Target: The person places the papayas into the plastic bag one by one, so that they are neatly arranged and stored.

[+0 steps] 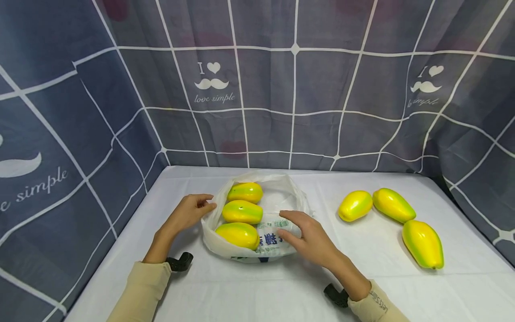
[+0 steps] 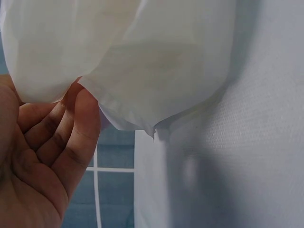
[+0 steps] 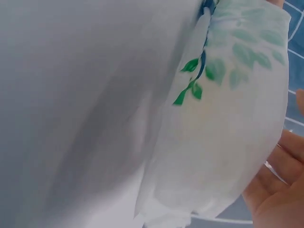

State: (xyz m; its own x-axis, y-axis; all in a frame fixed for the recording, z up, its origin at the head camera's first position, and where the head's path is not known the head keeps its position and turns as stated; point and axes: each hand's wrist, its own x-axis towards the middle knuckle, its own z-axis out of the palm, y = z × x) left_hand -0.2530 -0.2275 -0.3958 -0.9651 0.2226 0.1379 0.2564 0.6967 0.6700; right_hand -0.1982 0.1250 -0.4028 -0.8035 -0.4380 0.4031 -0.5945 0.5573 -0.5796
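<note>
A white plastic bag (image 1: 213, 248) with printed lettering lies with its mouth spread wide. Stacked along its left side are three yellow-green papayas: a far one (image 1: 245, 192), a middle one (image 1: 242, 212) and a near one (image 1: 238, 235). My left hand (image 1: 191, 212) pinches the bag's left rim; in the left wrist view its curled fingers (image 2: 88, 114) meet the bag's edge. Over the bag's right side, my right hand (image 1: 311, 237) has thumb and forefinger apart and no fruit between them. Green leaves are printed on the bag wall (image 3: 218, 142) in the right wrist view.
Three more papayas lie to the right: one at the left (image 1: 356, 205), one behind (image 1: 393, 205) and one nearer me (image 1: 423, 244). A white cloth (image 1: 241, 295) covers the table. Dark checked curtains (image 1: 265, 80) hang behind and at both sides.
</note>
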